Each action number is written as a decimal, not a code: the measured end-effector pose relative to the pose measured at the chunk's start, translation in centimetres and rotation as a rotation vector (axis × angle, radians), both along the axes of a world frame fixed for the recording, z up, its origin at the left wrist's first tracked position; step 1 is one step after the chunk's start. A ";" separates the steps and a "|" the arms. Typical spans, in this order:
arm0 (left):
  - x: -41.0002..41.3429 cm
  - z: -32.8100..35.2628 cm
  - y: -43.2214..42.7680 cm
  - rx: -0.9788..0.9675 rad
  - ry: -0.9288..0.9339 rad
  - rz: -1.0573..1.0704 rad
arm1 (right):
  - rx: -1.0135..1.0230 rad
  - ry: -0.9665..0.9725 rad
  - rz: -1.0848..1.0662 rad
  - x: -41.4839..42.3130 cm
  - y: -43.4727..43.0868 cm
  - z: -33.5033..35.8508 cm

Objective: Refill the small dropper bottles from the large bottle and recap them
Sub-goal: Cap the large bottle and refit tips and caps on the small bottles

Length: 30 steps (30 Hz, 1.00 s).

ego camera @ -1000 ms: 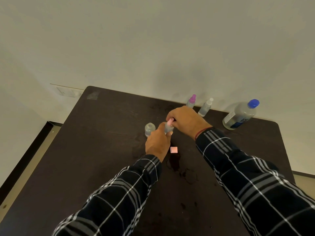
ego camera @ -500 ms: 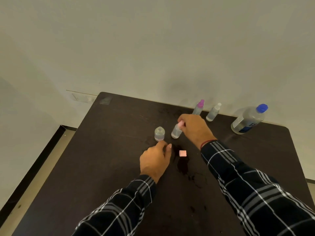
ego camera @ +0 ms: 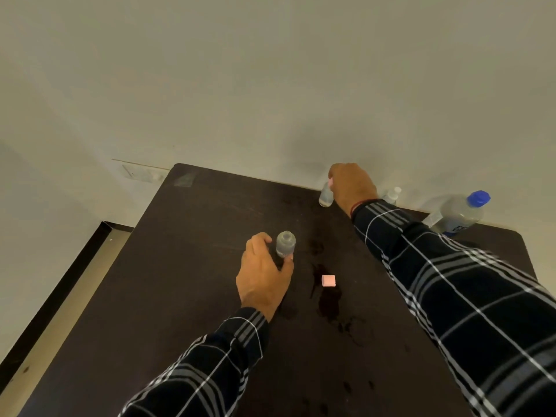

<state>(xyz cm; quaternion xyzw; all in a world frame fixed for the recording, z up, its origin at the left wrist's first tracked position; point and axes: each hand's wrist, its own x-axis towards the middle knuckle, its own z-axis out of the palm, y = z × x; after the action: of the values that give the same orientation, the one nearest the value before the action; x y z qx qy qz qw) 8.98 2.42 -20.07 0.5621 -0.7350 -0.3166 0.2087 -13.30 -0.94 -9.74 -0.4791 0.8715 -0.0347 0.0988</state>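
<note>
Right hand (ego camera: 353, 185) clamped on capped dropper (ego camera: 325, 196), parking it far. Left hand (ego camera: 264, 273) curls around open bottle (ego camera: 285, 244); next needs pink cap (ego camera: 328, 280).

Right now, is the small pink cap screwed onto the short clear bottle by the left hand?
No, the small pink cap lies loose on the dark table.

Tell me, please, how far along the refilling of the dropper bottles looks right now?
Partway. Looks done: the right hand is setting a pink-capped bottle at the table's far edge, beside a white-capped bottle. In hand: the left hand closes around the open bottle. Left: its pink cap lies loose by a wet patch, and the large bottle stands capped, so any pouring and recapping remain.
</note>
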 end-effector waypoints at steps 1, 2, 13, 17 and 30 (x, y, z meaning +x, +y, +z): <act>-0.1 -0.2 -0.1 -0.002 0.003 -0.004 | 0.022 0.004 0.005 0.0 -0.2 0.2; -0.1 -0.3 -0.1 -0.001 0.006 -0.007 | 0.042 0.004 0.010 -0.1 -0.4 0.4; -1.0 -0.8 -0.8 0.058 -0.033 -0.040 | -0.263 -0.024 -0.006 2.8 4.8 1.1; -0.9 -0.4 -0.6 0.028 -0.066 -0.048 | 0.246 -0.335 0.028 5.8 10.0 -1.5; -0.9 0.4 -1.3 0.024 -0.146 -0.138 | -0.011 -0.376 -0.108 7.8 12.3 -6.0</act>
<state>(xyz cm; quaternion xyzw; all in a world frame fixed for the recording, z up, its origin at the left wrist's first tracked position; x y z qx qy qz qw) 8.03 1.14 -19.65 0.5341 -0.7814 -0.2972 0.1257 -5.51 11.40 -15.76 -0.4173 0.8619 -0.1335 0.2553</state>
